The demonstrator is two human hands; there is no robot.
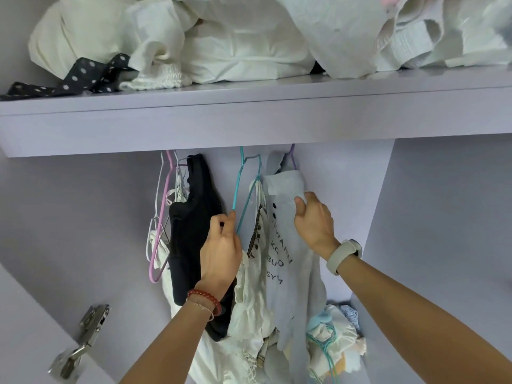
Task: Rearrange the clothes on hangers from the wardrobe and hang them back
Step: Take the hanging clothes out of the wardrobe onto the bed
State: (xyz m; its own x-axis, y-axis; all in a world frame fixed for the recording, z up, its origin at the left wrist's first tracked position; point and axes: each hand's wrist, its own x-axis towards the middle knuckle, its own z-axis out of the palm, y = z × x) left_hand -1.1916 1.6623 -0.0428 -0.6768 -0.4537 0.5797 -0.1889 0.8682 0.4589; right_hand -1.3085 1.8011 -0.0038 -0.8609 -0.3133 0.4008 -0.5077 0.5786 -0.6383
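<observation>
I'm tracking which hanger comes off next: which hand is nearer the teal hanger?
Left. The left hand pinches the teal hanger at its lower end; the right hand is off to its right, gripping the pale lettered garment.

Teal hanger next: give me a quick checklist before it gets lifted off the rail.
1. Left hand pinches the teal hanger: ok.
2. Right hand grips the pale printed top on the purple hanger: ok.
3. Teal hook on the rail: cannot tell, shelf hides it.
4. Cream garment seated on the teal hanger: cannot tell.
5. Black top presses against the left hand: not ok.
</observation>
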